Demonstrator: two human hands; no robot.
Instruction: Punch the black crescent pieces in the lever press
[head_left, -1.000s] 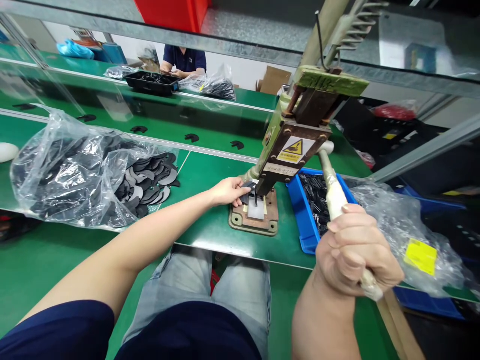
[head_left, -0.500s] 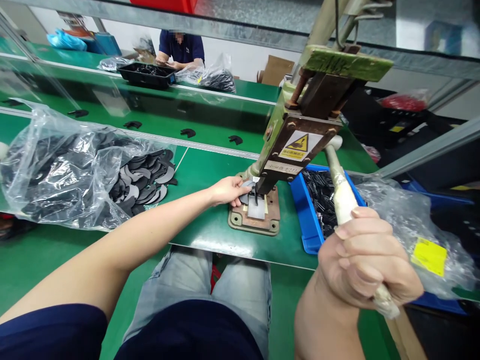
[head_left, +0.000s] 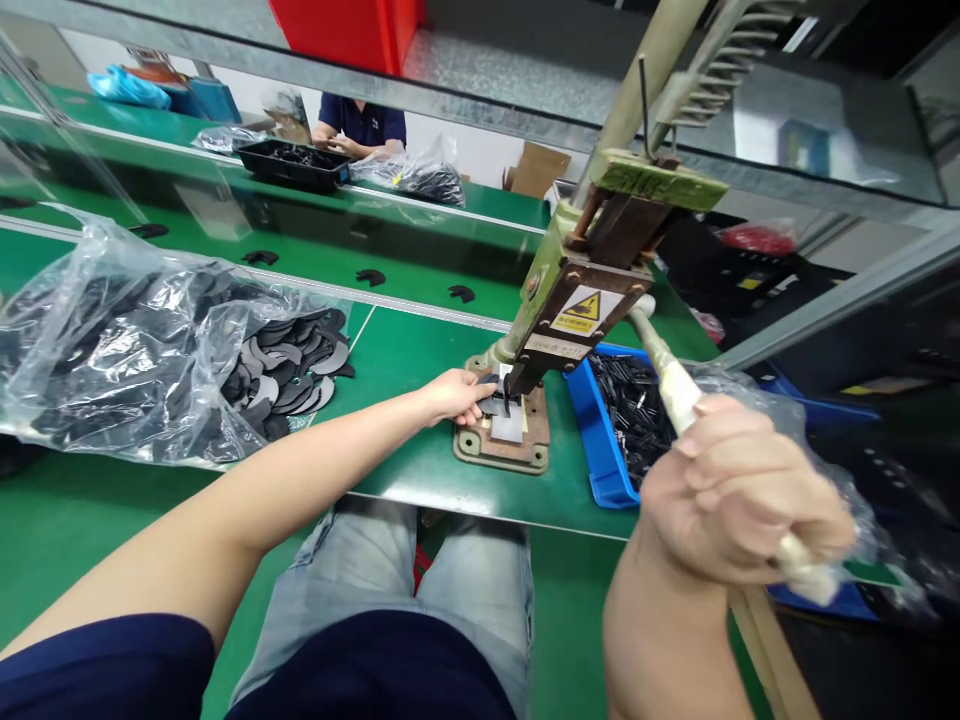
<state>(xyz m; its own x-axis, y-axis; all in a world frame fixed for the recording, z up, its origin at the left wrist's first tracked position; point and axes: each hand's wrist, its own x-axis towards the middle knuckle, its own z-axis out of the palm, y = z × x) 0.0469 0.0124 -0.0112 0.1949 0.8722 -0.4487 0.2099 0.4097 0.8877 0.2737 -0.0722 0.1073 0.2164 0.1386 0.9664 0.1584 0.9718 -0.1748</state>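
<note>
A green hand press [head_left: 577, 290] stands on the green table, its rusty base plate [head_left: 501, 448] near the front edge. My left hand [head_left: 454, 394] reaches to the base and pinches a small dark flat part [head_left: 492, 404] under the press head. My right hand [head_left: 739, 495] is wrapped in a fist round the press's white lever handle [head_left: 679, 385], low at the right.
A clear plastic bag [head_left: 127, 350] of several dark crescent parts lies at the left. A blue tray [head_left: 600, 430] of black pieces sits right of the press. Loose parts lie on the conveyor belt [head_left: 315, 250] behind. Another person [head_left: 360, 125] works at a black tray far back.
My right hand has drawn the lever handle lower and further right. My left hand stays at the press base with the part.
</note>
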